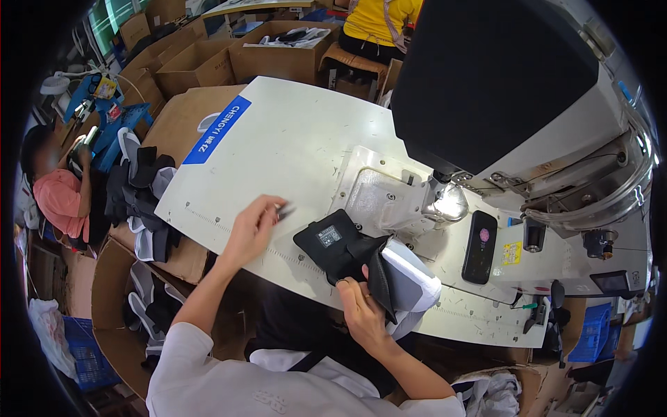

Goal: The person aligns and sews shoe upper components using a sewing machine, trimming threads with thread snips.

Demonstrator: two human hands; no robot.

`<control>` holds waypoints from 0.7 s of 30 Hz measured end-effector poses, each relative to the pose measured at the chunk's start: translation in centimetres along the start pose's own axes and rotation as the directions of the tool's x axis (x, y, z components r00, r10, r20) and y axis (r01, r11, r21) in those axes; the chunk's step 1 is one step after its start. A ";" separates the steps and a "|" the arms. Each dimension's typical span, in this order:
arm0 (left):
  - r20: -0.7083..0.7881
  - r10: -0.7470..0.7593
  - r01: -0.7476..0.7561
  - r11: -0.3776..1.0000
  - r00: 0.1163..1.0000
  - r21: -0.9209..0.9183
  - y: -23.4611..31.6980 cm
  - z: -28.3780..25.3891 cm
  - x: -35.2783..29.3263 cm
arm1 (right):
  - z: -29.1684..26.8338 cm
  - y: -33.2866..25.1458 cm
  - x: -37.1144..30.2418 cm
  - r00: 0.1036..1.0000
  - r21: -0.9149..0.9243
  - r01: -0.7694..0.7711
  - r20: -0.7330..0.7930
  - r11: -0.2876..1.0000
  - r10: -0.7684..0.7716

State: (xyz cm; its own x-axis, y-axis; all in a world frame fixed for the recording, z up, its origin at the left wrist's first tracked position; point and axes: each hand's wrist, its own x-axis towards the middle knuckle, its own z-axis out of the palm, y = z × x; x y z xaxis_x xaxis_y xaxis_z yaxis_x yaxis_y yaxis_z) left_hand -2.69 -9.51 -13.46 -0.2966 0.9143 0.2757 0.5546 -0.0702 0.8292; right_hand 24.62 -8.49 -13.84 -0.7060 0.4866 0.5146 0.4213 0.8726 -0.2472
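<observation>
My right hand [361, 309] grips a black and white shoe upper [410, 278] at the front edge of the white sewing table [278, 153]. Its black part lies spread to the left, with a small printed label [329, 236] facing up. The white part bulges out on the right, beyond my fingers. Over the table, left of the upper and apart from it, my left hand [253, 226] is closed in a pinch. A small dark thing [285, 210] sticks out from its fingertips, too blurred to name.
A sewing machine [500, 90] looms over the right side. A black phone [480, 247] lies beside its base. Shoe uppers [142, 174] are heaped on cardboard at left. A cardboard box [114, 306] stands below them. Two other people sit farther off, one in pink [62, 201], one in yellow [379, 24].
</observation>
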 end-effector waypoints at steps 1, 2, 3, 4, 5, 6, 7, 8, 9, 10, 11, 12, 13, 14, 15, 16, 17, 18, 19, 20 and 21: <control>0.012 -0.002 0.002 1.000 1.000 -0.009 1.5 0.3 -0.8 | 0.0 -0.1 -0.2 1.000 -0.006 -0.012 0.006 1.000 0.012; 0.145 0.139 -0.155 0.982 0.980 0.109 3.7 0.2 -1.7 | 0.0 -0.3 -0.3 1.000 -0.022 -0.004 0.027 1.000 0.004; 0.283 0.254 -0.318 0.925 0.925 0.209 5.5 -0.1 -2.4 | 0.0 -0.5 -0.3 0.999 -0.033 0.014 0.046 0.999 -0.012; 0.281 0.249 -0.313 0.926 0.927 0.210 6.3 -0.1 -2.8 | 0.0 -0.6 -0.3 0.999 -0.029 0.016 0.050 0.999 -0.015; 0.349 0.273 -0.381 0.877 0.896 0.293 6.9 0.1 -3.1 | -0.1 -0.6 -0.3 0.998 -0.056 0.030 0.061 0.998 -0.027; 0.418 0.289 -0.451 0.814 0.861 0.366 7.1 0.1 -3.2 | -0.1 -0.6 -0.3 0.997 -0.085 0.045 0.071 0.995 -0.039; 0.418 0.288 -0.450 0.815 0.862 0.365 6.9 0.3 -3.2 | -0.1 -0.5 -0.3 0.997 -0.085 0.045 0.072 0.995 -0.039; 0.468 0.307 -0.513 0.750 0.829 0.417 6.7 0.5 -3.1 | 0.0 -0.4 -0.3 0.997 -0.093 0.043 0.073 0.995 -0.037; 0.519 0.318 -0.574 0.675 0.793 0.464 6.5 0.6 -3.1 | 0.0 -0.5 -0.2 0.997 -0.099 0.043 0.072 0.994 -0.036; 0.521 0.317 -0.575 0.674 0.792 0.464 6.3 0.8 -3.1 | 0.1 -0.5 -0.3 0.997 -0.097 0.041 0.071 0.994 -0.034; 0.529 0.350 -0.611 0.637 0.773 0.471 6.1 1.0 -3.2 | 0.4 -0.4 -0.5 0.997 -0.139 0.060 0.063 0.988 -0.051; 0.536 0.385 -0.645 0.598 0.751 0.476 5.9 1.3 -3.1 | 0.5 -0.3 -0.6 0.996 -0.183 0.078 0.057 0.980 -0.069; 0.539 0.385 -0.647 0.597 0.749 0.473 5.6 1.5 -3.1 | 0.5 -0.3 -0.7 0.996 -0.184 0.074 0.057 0.980 -0.065; 0.530 0.438 -0.679 0.578 0.727 0.454 5.2 1.7 -3.0 | 0.5 -0.3 -0.8 0.993 -0.267 0.094 0.090 0.959 -0.073; 0.518 0.490 -0.709 0.555 0.701 0.434 5.2 1.8 -2.8 | 0.4 -0.1 -0.8 0.989 -0.349 0.117 0.124 0.930 -0.078; 0.519 0.491 -0.711 0.555 0.699 0.432 5.2 1.6 -2.6 | 0.4 0.0 -0.9 0.990 -0.350 0.115 0.123 0.930 -0.076; 0.502 0.493 -0.700 0.568 0.710 0.432 5.4 1.3 -2.1 | 0.3 0.1 -0.9 0.990 -0.351 0.114 0.118 0.929 -0.077; 0.485 0.496 -0.691 0.581 0.720 0.431 5.6 0.9 -1.6 | 0.2 0.1 -0.9 0.991 -0.353 0.111 0.112 0.929 -0.076; 0.486 0.498 -0.693 0.580 0.718 0.428 5.8 0.7 -1.1 | 0.1 0.0 -1.0 0.991 -0.356 0.109 0.112 0.928 -0.073; 0.435 0.487 -0.651 0.609 0.758 0.453 6.1 0.7 -0.5 | -0.1 -0.1 -1.1 0.993 -0.318 0.083 0.106 0.944 -0.051; 0.378 0.473 -0.605 0.637 0.796 0.478 6.4 0.7 0.1 | -0.2 -0.2 -1.2 0.994 -0.279 0.060 0.101 0.958 -0.033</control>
State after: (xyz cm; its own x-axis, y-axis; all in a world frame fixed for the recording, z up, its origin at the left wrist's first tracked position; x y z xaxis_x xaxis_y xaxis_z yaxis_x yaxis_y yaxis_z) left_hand 1.42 -9.61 -8.49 0.3201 0.8455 0.4274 0.9041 -0.4074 0.1289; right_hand 25.52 -9.26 -14.24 -0.7736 0.4591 0.4368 0.5200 0.8538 0.0235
